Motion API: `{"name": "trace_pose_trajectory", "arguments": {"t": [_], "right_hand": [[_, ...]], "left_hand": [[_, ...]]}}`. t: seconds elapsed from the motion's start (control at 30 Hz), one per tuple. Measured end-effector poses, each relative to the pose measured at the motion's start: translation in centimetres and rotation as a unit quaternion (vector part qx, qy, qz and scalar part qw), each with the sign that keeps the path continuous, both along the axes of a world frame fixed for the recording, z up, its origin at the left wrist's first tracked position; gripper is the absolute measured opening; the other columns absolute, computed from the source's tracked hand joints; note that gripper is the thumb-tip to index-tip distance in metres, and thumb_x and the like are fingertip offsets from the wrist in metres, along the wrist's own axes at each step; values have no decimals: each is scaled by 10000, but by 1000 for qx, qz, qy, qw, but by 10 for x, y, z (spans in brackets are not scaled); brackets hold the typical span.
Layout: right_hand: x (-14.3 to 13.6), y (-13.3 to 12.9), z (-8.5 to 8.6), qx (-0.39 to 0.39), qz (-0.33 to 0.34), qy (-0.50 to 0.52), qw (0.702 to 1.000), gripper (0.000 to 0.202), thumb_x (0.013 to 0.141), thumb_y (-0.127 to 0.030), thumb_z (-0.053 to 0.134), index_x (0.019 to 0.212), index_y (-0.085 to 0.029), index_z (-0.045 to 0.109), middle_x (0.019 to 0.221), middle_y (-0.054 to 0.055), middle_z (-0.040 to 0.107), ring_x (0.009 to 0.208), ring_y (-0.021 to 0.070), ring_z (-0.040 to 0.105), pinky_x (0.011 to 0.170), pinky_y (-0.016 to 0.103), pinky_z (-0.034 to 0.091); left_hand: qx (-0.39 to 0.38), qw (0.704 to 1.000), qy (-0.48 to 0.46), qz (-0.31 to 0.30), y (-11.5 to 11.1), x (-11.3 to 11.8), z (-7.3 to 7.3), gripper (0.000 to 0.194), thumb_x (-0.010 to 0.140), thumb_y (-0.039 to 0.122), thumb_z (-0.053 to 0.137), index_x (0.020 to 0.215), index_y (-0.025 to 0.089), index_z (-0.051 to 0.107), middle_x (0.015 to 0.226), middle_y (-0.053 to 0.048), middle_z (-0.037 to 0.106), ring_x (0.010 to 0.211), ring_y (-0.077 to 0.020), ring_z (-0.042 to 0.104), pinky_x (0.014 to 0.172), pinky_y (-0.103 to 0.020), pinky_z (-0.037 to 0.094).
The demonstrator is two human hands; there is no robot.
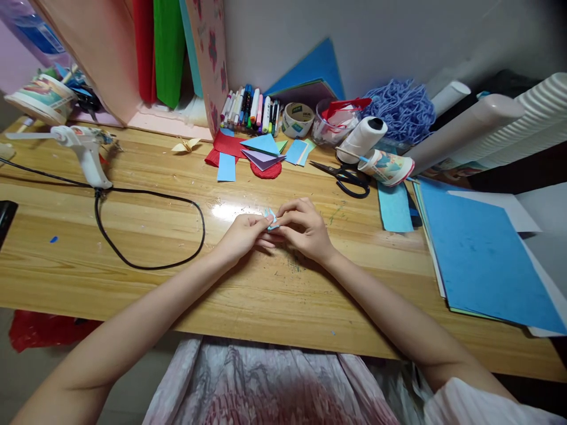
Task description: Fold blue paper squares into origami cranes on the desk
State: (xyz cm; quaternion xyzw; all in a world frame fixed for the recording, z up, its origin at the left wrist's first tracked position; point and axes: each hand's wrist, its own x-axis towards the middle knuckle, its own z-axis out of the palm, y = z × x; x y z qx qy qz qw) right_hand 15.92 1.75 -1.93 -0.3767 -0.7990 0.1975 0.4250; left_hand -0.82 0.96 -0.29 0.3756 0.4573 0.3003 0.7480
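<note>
Over the middle of the wooden desk, my two hands meet around a small piece of folded light-blue paper (271, 218). My left hand (249, 234) pinches it between thumb and fingers from the left. From the right, my right hand (306, 229) grips its other side, with thumb and fingertips pressed together. Parts of the folded paper are hidden behind the fingers, so its full shape cannot be made out.
A white glue gun (84, 154) stands at the left, its black cable (201, 221) looped on the desk. Black scissors (343, 175), a paper cup (386, 167), and markers (252, 110) lie toward the back. Blue paper sheets (491, 254) are stacked at the right.
</note>
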Motion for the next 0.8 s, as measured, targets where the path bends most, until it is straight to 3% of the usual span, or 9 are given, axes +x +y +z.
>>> {"name": "trace_pose_trajectory", "arguments": {"t": [0.1,0.33,0.47,0.67,0.8], "right_hand": [[0,-1,0,-13,11,24,1000,64,793,-213,633,762,-233,686,862,28,622,834,168,567,780,357,441],[10,3,0,113,77,-40,990,93,817,-239,620,846,-285,697,816,14,645,755,151,556,711,324,428],[10,5,0,121,66,-77,988,81,809,-266,627,819,-263,707,865,35,614,799,166,529,729,334,421],[0,3,-2,-32,-9,-11,999,60,746,-214,683,721,-256,715,791,14,546,792,164,499,765,355,410],[-6,0,0,-172,-34,89,980,56,677,-199,733,643,-230,701,736,1,547,775,152,524,740,333,423]], "left_hand": [[3,1000,3,10,1,1,1,364,710,459,675,781,103,661,699,-76,699,647,-163,673,578,-255,559],[1,1000,-9,8,0,1,6,353,667,457,713,698,111,652,561,0,619,486,-85,579,577,-241,554],[13,1000,3,17,0,1,1,365,682,472,692,679,112,632,566,-7,613,510,-95,592,569,-238,547],[88,996,27,20,-1,2,-7,389,729,503,624,682,117,621,628,-20,613,581,-117,602,592,-251,531],[184,978,91,26,-3,3,-4,367,805,459,545,662,126,597,627,-11,581,605,-116,561,571,-222,475]]}}
